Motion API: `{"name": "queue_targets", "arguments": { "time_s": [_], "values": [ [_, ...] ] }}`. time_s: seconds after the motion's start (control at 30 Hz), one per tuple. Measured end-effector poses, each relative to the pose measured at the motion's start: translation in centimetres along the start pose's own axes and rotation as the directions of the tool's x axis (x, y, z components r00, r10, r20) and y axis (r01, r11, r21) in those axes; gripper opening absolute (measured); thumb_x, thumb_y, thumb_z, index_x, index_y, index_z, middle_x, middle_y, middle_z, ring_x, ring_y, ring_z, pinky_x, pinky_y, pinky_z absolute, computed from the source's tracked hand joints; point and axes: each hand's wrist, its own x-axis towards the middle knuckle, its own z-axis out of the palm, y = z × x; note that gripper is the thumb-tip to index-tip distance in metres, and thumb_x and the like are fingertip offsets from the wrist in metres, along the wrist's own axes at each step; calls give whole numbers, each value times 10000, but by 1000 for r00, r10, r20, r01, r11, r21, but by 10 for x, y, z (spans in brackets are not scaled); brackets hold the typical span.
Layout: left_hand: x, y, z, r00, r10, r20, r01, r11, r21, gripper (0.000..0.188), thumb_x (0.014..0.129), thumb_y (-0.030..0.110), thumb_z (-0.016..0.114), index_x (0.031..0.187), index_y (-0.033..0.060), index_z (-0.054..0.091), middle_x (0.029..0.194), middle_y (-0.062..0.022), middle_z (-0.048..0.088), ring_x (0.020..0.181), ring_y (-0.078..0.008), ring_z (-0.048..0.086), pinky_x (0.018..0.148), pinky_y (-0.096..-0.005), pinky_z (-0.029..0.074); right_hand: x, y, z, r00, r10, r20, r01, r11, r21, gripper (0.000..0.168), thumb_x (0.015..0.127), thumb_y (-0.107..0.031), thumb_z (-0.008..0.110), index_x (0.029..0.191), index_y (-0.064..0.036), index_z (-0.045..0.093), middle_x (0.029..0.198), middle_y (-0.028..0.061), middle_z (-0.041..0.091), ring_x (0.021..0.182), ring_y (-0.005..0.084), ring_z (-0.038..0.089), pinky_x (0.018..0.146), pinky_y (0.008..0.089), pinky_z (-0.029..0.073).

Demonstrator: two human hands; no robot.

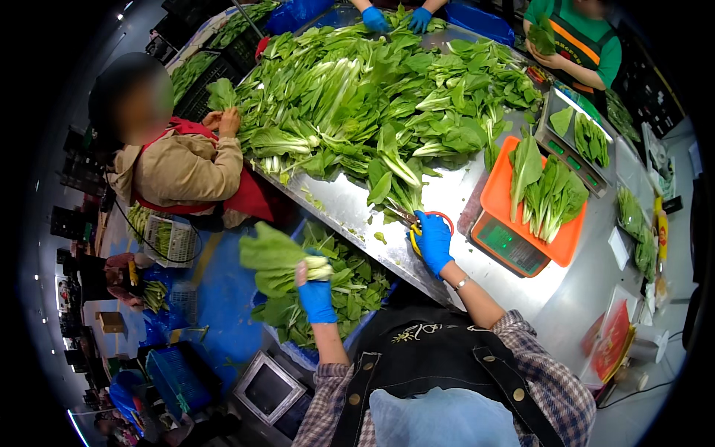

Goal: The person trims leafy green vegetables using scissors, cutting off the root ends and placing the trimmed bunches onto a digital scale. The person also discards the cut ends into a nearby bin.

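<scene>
My left hand (pixel 315 299), in a blue glove, grips a leafy green vegetable (pixel 268 260) by its pale stem end. It is held over a blue-lined bin (pixel 362 328) full of loose leaves, beside the metal table (pixel 447 201). On the table, my right hand (pixel 433 241), also gloved in blue, is closed around scissors (pixel 401 212) with red and yellow handles. The scissor blades lie beside the stems of a leafy green (pixel 397 162) at the near side of a large pile (pixel 357 100). Whether the blades touch the stems, I cannot tell.
Right of my right hand, an orange tray (pixel 572 237) of greens rests on a digital scale (pixel 511 246). A second scale (pixel 586 176) stands behind it. Co-workers stand left and far right; another person's gloved hands (pixel 375 19) reach the pile's far side. A stool (pixel 270 388) is below.
</scene>
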Motion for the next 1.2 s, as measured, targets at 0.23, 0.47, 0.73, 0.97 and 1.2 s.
{"name": "queue_targets", "arguments": {
  "time_s": [0.23, 0.47, 0.73, 0.97, 1.2],
  "values": [
    [13, -49, -16, 959, -281, 17, 282, 959, -36, 286, 832, 200, 586, 997, -25, 524, 887, -125, 591, 797, -241, 590, 771, -393, 505, -4, 8, 15, 997, 81, -8, -77, 966, 247, 374, 733, -159, 655, 1088, -122, 547, 874, 129, 599, 769, 285, 591, 654, 353, 469],
    [7, -40, -13, 967, -255, 19, 256, 966, -25, 282, 831, 156, 582, 1041, -16, 509, 953, -120, 581, 889, -239, 577, 804, -400, 503, -21, -26, -16, 933, 173, 315, -358, 370, 857, 362, 779, -38, 568, 1133, -41, 495, 774, 13, 534, 682, 99, 522, 642, 221, 454],
    [-2, -34, -4, 985, -171, -23, 172, 984, 51, 262, 836, 166, 573, 1041, 9, 531, 958, -96, 591, 841, -198, 594, 711, -322, 519, -5, -80, -39, 830, 10, 558, -549, -161, 820, 333, 827, -123, 512, 1127, 11, 458, 762, 49, 528, 647, 103, 510, 590, 222, 443],
    [-10, -42, -17, 981, -185, -52, 189, 979, 77, 287, 819, 170, 587, 1072, 39, 547, 969, -56, 587, 832, -174, 593, 661, -322, 517, -16, -122, -15, 883, -54, 465, -445, 216, 869, 336, 755, -29, 568, 1087, -31, 521, 749, -1, 519, 603, 46, 451, 544, 180, 381],
    [-21, -21, -13, 990, -139, -17, 138, 990, -43, 212, 816, 149, 589, 1003, 59, 543, 955, -52, 580, 846, -166, 583, 690, -304, 510, -25, -136, -18, 792, -219, 570, -578, 33, 815, 371, 797, -168, 589, 1098, 15, 474, 798, 33, 540, 633, 70, 497, 568, 201, 414]
  ]
}}
